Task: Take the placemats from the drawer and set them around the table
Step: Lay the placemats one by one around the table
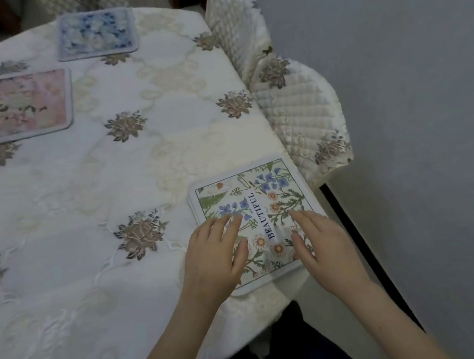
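Your two bare forearms are reaching up from the bottom edge, both cut off at the frame before the elbows; a strip of white clothing and dark trousers is showing just below them. Your left hand point(215, 253) is lying flat, fingers straight and spread, pressing on the lower left part of a floral placemat point(260, 206) printed with the word BEAUTIFUL; your right hand point(322, 240) is doing the same on its lower right part, fingers extended and grasping nothing; together they are hiding much of the mat's near half. That mat is sitting at the near right corner of the table point(80, 186), its right edge running close to the table's edge. A white cloth with embroidered flowers is covering the whole table. Across the table, well apart from your hands, a pink placemat point(18, 107) is lying by the left edge, its pattern blurred and hard to make out; a blue placemat point(95, 33) is lying at the far end, equally soft. A chair point(286, 86) under a quilted cover is standing just beside the table's right side.
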Tool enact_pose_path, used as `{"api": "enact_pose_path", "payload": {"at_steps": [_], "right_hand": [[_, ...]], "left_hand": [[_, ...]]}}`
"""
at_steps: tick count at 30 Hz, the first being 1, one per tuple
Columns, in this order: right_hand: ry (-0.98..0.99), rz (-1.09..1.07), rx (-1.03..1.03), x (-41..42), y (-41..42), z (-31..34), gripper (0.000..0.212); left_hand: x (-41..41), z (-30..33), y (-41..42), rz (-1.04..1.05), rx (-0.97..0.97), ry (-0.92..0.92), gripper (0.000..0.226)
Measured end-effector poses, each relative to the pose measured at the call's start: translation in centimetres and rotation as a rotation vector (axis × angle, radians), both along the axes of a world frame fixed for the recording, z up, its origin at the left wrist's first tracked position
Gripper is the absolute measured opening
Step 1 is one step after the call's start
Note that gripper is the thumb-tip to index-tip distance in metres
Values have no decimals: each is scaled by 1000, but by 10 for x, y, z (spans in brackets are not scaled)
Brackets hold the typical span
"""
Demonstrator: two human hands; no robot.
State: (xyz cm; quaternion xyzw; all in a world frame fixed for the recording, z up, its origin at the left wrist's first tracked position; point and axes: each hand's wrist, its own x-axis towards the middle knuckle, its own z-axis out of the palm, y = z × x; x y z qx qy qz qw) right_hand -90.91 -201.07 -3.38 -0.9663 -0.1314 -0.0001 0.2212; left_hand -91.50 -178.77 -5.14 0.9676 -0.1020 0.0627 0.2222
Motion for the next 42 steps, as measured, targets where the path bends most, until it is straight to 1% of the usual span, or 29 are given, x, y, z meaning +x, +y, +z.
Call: {"api": "enact_pose_path", "payload": {"at_steps": [2,4,6,8,11,14,18,21,24,26,29,31,34,37,42], "right_hand": [[7,35,-1,26,-4,-14,44],[45,59,-20,52,-9,-30,45],[137,65,-47,76,-16,-48,48],[248,65,-120,97,-25,-67,53],[411,43,-249,122,-40,-88,60],[539,40,-303,135,-48,-96,63],[554,72,-298,142,-54,-102,63],[549,95,-270,145,-58,-104,64],[516,105,-200,148,-63,-98,61],[487,107,-105,147,-66,-90,56],[449,56,154,146,-75,-84,52],[502,23,268,147,-81,-82,52],[691,4,408,148,-83,-76,60],[691,52,438,146,-81,-71,65],[679,123,480,148,-71,-63,62]], "left_hand": [[13,-14,-4,51,-18,18,43],[24,-28,-9,104,-23,100,46],[31,-41,-13,200,-48,236,55],[34,-54,-17,301,-90,333,61],[40,-67,-24,431,-93,435,59],[43,-75,-33,556,-71,501,58],[45,-80,-45,654,-64,589,59],[46,-79,-51,699,-99,562,53],[44,-78,-55,737,-197,478,54],[43,-76,-54,815,-375,425,50],[44,-70,-48,923,-675,481,46],[43,-69,-46,885,-795,549,45],[39,-66,-50,840,-797,580,45],[35,-63,-55,866,-839,545,47],[18,-48,-54,943,-876,414,47]]}}
